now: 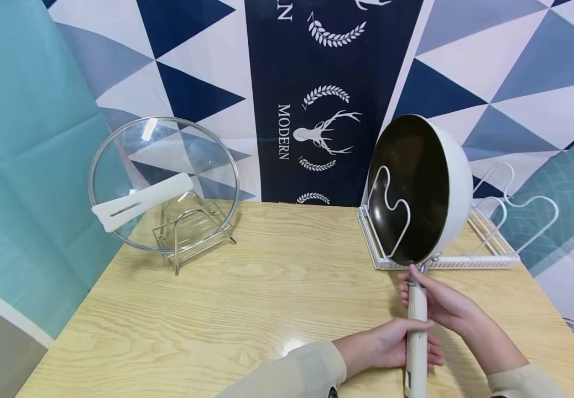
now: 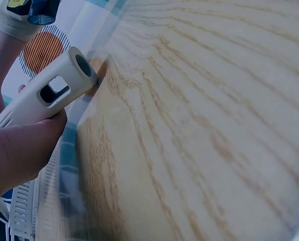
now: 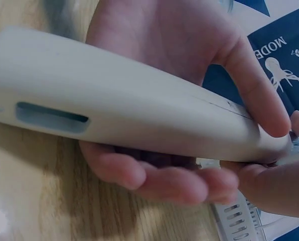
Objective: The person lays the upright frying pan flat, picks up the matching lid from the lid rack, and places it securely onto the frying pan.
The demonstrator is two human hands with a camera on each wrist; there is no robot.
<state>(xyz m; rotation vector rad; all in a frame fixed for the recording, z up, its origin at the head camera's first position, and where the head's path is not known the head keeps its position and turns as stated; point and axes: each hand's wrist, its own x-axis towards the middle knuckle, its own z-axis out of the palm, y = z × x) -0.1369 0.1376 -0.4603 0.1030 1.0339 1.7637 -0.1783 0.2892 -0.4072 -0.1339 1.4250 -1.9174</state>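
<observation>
A wok [image 1: 416, 166], white outside and dark inside, stands on its edge in a white wire rack [image 1: 486, 262]. One wire loop crosses in front of its dark inside. Its long cream handle [image 3: 139, 95] points towards me. My left hand [image 1: 403, 344] grips the handle about halfway along, thumb over the top and fingers curled beneath. Nearer the pan, my right hand [image 1: 443, 304] holds the handle's metal neck, with the thumb on top and fingertips showing on the far side. The handle's end, with its hanging slot, sticks out past my left hand [image 2: 26, 150].
At the left, a large glass lid [image 1: 212, 160] with a white handle [image 1: 142, 202] leans in a small metal stand [image 1: 204, 251]. More white wire loops [image 1: 536, 204] rise at the rack's right. A patterned cloth [image 1: 202, 88] hangs behind the wooden table [image 1: 267, 276].
</observation>
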